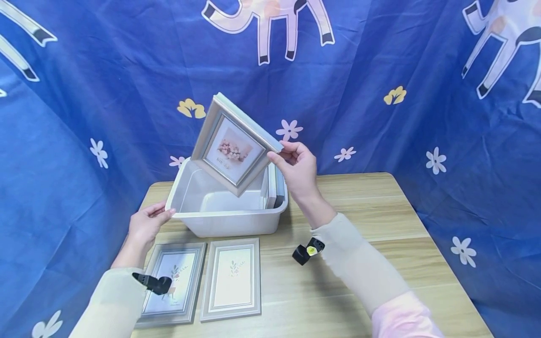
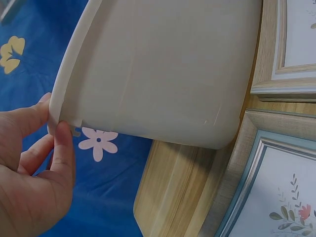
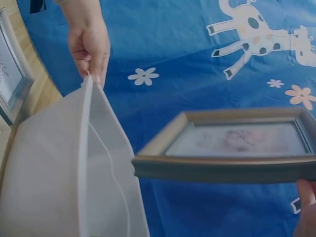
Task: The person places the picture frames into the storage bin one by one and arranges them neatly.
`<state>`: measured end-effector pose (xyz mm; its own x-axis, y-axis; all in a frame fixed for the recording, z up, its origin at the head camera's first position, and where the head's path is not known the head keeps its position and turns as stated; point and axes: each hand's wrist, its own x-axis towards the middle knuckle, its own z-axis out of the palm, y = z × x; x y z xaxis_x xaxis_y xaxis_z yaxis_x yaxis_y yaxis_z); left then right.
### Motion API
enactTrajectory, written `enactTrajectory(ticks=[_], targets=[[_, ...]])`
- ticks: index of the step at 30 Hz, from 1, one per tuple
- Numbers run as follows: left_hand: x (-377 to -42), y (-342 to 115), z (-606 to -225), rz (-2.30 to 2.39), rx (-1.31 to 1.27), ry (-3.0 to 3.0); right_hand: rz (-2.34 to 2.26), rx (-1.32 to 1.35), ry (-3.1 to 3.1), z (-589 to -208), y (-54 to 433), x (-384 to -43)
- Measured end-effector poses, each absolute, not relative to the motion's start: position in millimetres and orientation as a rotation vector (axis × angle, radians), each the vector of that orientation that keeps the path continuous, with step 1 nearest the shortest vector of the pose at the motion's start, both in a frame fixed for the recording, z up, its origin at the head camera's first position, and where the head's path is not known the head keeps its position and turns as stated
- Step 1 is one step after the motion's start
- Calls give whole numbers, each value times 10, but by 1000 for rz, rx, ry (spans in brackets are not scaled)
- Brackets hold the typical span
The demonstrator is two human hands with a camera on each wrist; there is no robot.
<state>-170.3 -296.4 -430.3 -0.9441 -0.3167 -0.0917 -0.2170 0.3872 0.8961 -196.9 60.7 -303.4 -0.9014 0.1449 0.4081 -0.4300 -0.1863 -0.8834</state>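
My right hand [image 1: 299, 170] pinches a corner of a grey picture frame [image 1: 202, 164] with a pink flower print, holding it tilted above a white plastic bin [image 1: 236, 224]. In the right wrist view that picture frame [image 3: 222, 169] appears edge-on beside the bin. My left hand [image 1: 145, 225] grips the bin's rim at its left front corner, thumb and fingers on either side, as the left wrist view of the hand [image 2: 37, 173] shows. Inside the bin, more frames [image 1: 271, 188] stand upright against the right wall; their faces are hidden.
Two picture frames lie face up on the wooden table [image 1: 359, 291] in front of the bin: a darker grey frame [image 1: 197, 281] on the left, partly behind my left wrist camera, and a paler frame [image 1: 255, 277] beside it. A blue patterned curtain [image 1: 359, 117] surrounds the table.
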Motion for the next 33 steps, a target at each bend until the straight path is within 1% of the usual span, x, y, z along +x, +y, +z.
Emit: enactTrajectory(ticks=[11,23,33], targets=[[-1698,-2953,-4295,-1623,489,-2537,1940,155,-1726,-3329,315,-2013],[-1697,-2970,-4308,-1617,500,-2544,1830,-41,-1780,-3755,15,-1996],[-1695,-2958,-4299,-1615,497,-2534,1774,-111,-1821,-4046,-158,-1959]])
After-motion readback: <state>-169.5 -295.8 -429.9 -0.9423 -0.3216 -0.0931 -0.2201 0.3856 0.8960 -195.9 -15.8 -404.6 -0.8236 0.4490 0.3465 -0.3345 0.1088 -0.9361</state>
